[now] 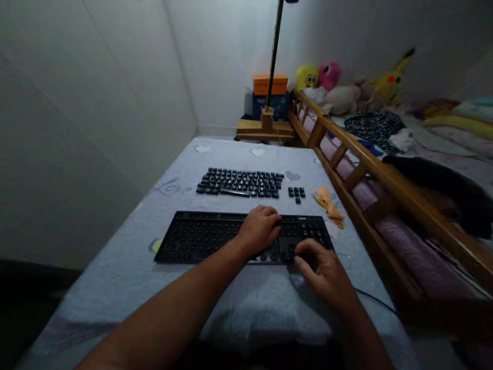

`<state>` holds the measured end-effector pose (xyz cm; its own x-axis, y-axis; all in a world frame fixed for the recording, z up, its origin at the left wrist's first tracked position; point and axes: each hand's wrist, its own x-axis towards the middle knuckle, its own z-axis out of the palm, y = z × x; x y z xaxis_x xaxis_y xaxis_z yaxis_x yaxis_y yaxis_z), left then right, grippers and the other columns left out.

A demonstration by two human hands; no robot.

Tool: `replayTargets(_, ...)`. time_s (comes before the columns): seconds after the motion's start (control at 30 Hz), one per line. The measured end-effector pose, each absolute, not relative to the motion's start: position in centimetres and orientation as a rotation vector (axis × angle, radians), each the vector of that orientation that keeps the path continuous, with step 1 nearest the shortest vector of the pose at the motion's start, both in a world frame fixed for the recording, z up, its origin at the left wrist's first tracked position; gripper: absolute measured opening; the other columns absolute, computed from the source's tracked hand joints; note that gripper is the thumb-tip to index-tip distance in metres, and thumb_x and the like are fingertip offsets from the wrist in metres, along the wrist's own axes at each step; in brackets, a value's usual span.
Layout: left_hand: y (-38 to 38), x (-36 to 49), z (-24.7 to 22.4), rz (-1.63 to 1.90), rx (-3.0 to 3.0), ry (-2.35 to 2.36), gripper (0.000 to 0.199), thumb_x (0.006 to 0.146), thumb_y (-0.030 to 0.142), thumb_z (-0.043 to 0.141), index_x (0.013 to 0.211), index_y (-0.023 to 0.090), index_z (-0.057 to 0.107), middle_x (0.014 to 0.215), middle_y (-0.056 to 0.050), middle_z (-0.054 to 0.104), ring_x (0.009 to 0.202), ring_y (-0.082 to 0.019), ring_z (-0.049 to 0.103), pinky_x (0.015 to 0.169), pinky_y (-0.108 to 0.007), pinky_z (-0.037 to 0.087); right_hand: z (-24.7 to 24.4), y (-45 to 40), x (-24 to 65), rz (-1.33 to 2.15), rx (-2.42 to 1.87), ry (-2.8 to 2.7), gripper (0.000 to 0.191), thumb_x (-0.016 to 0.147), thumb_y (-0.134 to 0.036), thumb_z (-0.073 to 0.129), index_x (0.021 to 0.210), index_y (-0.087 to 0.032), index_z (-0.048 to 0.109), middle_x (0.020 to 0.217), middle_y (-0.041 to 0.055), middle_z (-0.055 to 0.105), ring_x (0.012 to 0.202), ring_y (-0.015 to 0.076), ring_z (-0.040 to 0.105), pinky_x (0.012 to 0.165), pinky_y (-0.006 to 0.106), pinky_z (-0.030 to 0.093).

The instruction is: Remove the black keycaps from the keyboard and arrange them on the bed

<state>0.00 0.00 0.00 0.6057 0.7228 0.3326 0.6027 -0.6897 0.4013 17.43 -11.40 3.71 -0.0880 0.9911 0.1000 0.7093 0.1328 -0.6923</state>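
A black computer keyboard point(215, 236) lies across the bed-sheet-covered table, most of its left and middle part bare of keycaps. Caps are visible on the number pad at its right end. My left hand point(259, 228) rests on the keyboard's middle right, fingers bent and closed against it. Over the arrow-key area my right hand point(323, 267) has thumb and forefinger brought together; whatever is between the tips is too small to make out. Behind the keyboard, loose black keycaps point(242, 181) are laid out in rows, with a smaller group of keycaps point(296, 191) to their right.
An orange-and-yellow cloth-like item point(328, 205) lies right of the small keycap group. The keyboard's cable point(375, 297) runs off to the right. A wooden bed rail point(370, 154) borders the right side. At the far end stands a pole on a wooden base point(250, 128).
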Motion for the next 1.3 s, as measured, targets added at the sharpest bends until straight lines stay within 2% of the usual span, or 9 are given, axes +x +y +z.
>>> replayTargets(0.23,-0.1,-0.1,0.0,0.709,2.585,1.081,0.021,0.087,0.023,0.063,0.106,0.018,0.07,0.11,-0.007,0.067,0.105,-0.023,0.058,0.096,-0.038,0.048,3.4,-12.2,16.9,0.615,-1.643,-1.862,0.009,0.087,-0.025,0.052,0.087,-0.021,0.06,0.071,-0.0009,0.064,0.058,0.015,0.059,0.059,0.027,0.043)
replayTargets(0.43,-0.1,-0.1,0.2,0.687,2.593,1.087,0.021,0.087,0.024,0.063,0.106,0.017,0.07,0.11,-0.007,0.067,0.105,-0.024,0.057,0.097,-0.038,0.048,3.4,-12.6,16.5,0.473,-1.588,-1.879,0.006,0.087,-0.021,0.053,0.084,-0.02,0.058,0.07,-0.0018,0.063,0.06,0.014,0.06,0.062,0.026,0.044)
replayTargets(0.67,-0.1,0.0,0.2,0.681,2.587,1.09,0.021,0.088,0.024,0.062,0.106,0.018,0.07,0.111,-0.007,0.067,0.106,-0.024,0.057,0.097,-0.039,0.048,3.3,-12.9,16.0,0.414,-1.545,-1.903,0.005,0.089,-0.019,0.054,0.084,-0.02,0.057,0.069,-0.0029,0.06,0.058,0.0121,0.059,0.058,0.023,0.043)
replayTargets(0.83,-0.1,0.0,0.2,0.686,2.591,1.083,0.021,0.088,0.024,0.062,0.106,0.017,0.07,0.111,-0.007,0.067,0.104,-0.024,0.057,0.095,-0.039,0.049,2.6,-13.2,15.7,0.286,-1.485,-1.945,0.004,0.09,-0.018,0.055,0.087,-0.02,0.056,0.075,-0.0009,0.062,0.064,0.0131,0.061,0.063,0.024,0.044)
replayTargets(1.3,-0.1,0.0,0.3,0.676,2.58,1.091,0.02,0.088,0.025,0.062,0.105,0.018,0.07,0.11,-0.007,0.067,0.105,-0.024,0.057,0.096,-0.038,0.049,0.9,-14.7,14.1,0.034,-1.482,-1.882,0.005,0.093,-0.018,0.056,0.089,-0.02,0.055,0.076,0.0011,0.061,0.071,0.0163,0.059,0.065,0.027,0.042)
